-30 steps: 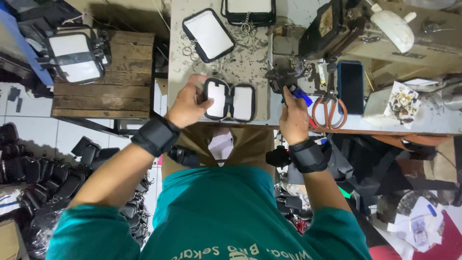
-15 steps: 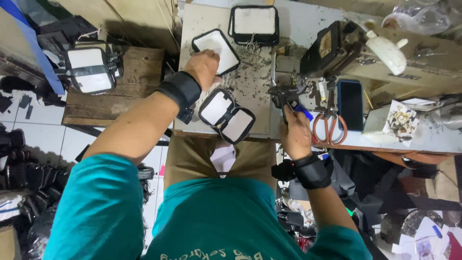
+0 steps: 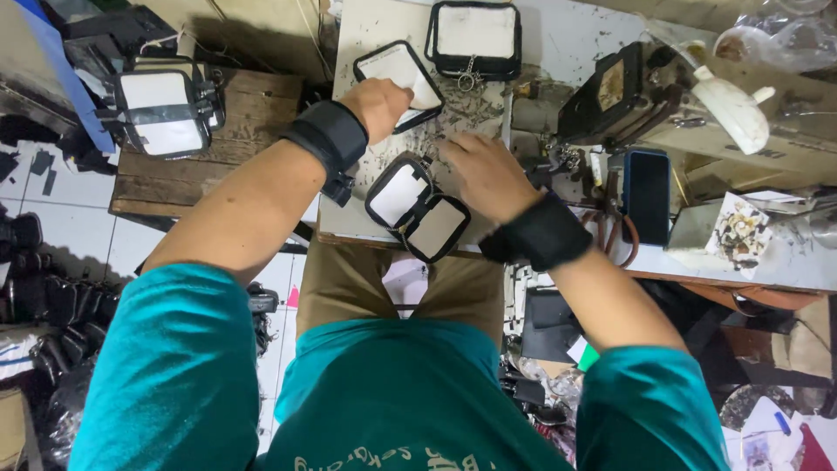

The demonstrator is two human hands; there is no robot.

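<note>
Assembly of small black zip cases is mid-step: the left hand presses curled fingers on a flat white-faced panel up the desk, while the right hand, fingers loosely bent and empty, rests beside the opened case near the front edge, which probably needs that panel fitted in.

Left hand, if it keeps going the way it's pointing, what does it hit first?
The left hand already rests on the flat white-and-black panel; straight on, it would likely meet the zip case at the table's far end, though depth is unclear.
</note>
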